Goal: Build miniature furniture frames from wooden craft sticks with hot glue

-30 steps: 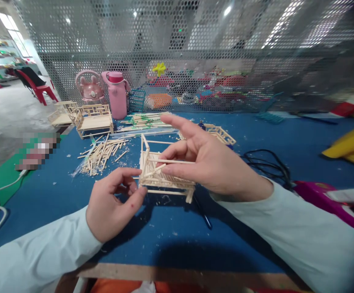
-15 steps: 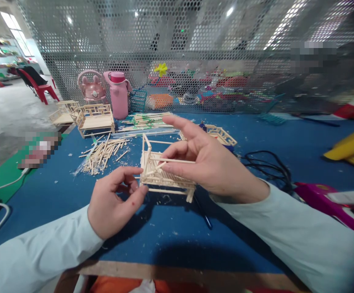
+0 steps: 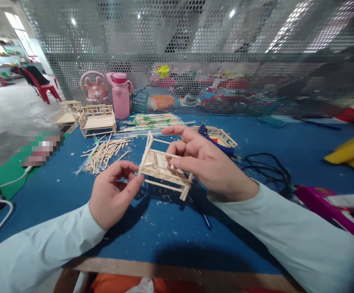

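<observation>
A miniature bench frame (image 3: 164, 169) built of thin pale wooden sticks is held above the blue table, tilted down to the right. My left hand (image 3: 114, 195) pinches its near left corner between thumb and forefinger. Over the slatted seat, my right hand (image 3: 209, 165) grips a slim wooden stick (image 3: 161, 153) between thumb and fingertips. The stick's left end meets the frame's left upright; its right end is hidden by my fingers. Beneath the frame's right side lies a dark blue pen-like tool (image 3: 203, 213).
Loose sticks (image 3: 105, 152) and crumbs lie beyond my left hand. Two finished stick benches (image 3: 99, 122) stand at the back left, near a pink bottle (image 3: 121, 97). A blue glue-gun-like tool (image 3: 222, 145), black cable (image 3: 267, 167) and purple device (image 3: 317, 203) lie to the right.
The bench frame has tipped, its right end dropping and its left end rising. My right hand's stick has shifted up against the left upright. The view has moved slightly.
</observation>
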Motion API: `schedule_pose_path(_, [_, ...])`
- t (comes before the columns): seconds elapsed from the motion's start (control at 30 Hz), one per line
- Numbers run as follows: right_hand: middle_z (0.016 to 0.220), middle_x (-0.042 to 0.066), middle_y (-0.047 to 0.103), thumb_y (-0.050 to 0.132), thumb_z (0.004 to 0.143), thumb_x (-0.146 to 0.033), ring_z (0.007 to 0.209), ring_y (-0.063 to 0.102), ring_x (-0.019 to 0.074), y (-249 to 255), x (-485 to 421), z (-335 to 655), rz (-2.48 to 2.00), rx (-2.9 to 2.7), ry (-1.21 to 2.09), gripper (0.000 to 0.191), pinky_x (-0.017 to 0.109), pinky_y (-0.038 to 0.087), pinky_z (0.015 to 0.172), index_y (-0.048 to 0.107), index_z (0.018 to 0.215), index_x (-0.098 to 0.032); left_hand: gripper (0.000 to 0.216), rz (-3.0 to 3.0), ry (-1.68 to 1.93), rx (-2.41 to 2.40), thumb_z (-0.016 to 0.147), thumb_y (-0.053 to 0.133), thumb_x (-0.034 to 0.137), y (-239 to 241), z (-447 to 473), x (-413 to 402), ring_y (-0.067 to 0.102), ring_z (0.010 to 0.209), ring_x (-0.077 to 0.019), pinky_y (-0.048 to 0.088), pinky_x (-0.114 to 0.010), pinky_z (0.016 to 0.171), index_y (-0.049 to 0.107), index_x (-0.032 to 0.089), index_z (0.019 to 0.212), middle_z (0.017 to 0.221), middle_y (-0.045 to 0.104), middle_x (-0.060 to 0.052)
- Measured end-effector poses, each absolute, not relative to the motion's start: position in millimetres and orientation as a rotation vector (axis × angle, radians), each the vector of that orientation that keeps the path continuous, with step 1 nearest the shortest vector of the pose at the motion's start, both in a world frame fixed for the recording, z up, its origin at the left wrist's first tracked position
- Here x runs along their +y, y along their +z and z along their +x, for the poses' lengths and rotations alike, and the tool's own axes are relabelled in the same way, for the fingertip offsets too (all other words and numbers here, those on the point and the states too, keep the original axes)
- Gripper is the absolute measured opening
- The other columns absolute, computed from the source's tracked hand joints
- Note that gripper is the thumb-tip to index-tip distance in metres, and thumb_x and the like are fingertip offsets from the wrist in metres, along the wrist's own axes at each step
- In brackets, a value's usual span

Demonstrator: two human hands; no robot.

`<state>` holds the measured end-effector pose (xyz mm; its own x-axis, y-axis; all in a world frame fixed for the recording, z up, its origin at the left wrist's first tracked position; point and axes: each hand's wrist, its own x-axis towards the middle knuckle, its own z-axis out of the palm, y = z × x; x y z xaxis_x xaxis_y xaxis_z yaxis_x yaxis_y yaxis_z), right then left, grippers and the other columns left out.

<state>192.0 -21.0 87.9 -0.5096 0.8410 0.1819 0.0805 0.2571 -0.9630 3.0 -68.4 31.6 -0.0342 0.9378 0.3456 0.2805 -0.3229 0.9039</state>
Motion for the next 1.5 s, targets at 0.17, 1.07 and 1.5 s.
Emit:
schedule_pose_path(0.17, [0.069, -0.002, 0.058, 0.054, 0.074, -0.015, 0.056, 0.049, 0.0089, 92, -28, 189, -1.043, -2.018, 0.859, 0.025, 0.021, 0.038, 0.049, 0.062, 0.098, -0.017, 0.017, 1.591, 1.414, 1.277, 0.077, 0.062, 0.031, 31, 4, -67, 0.052, 0.054, -0.0085, 0.047, -0.018, 0.048, 0.056, 0.017, 0.085, 0.067, 0.055, 0.002])
schedule_pose_path(1.07, [0.087, 0.002, 0.072, 0.065, 0.077, -0.026, 0.081, 0.067, 0.0142, 105, -13, 210, -0.887, -1.611, 1.195, 0.011, 0.028, 0.053, 0.074, 0.066, 0.087, -0.022, 0.02, 1.586, 1.471, 1.114, 0.083, 0.057, 0.026, 24, 7, -63, 0.052, 0.067, -0.008, 0.045, -0.017, 0.053, 0.056, 0.018, 0.102, 0.095, 0.057, -0.005])
schedule_pose_path(1.5, [0.059, -0.003, 0.065, 0.075, 0.067, -0.027, 0.056, 0.062, 0.0089, 117, -26, 209, -0.893, -1.561, 0.911, 0.014, 0.02, 0.051, 0.055, 0.063, 0.064, -0.021, 0.021, 1.57, 1.568, 1.043, 0.083, 0.058, 0.022, 19, 5, -61, 0.06, 0.063, -0.0055, 0.054, -0.019, 0.054, 0.063, 0.021, 0.104, 0.114, 0.052, -0.006])
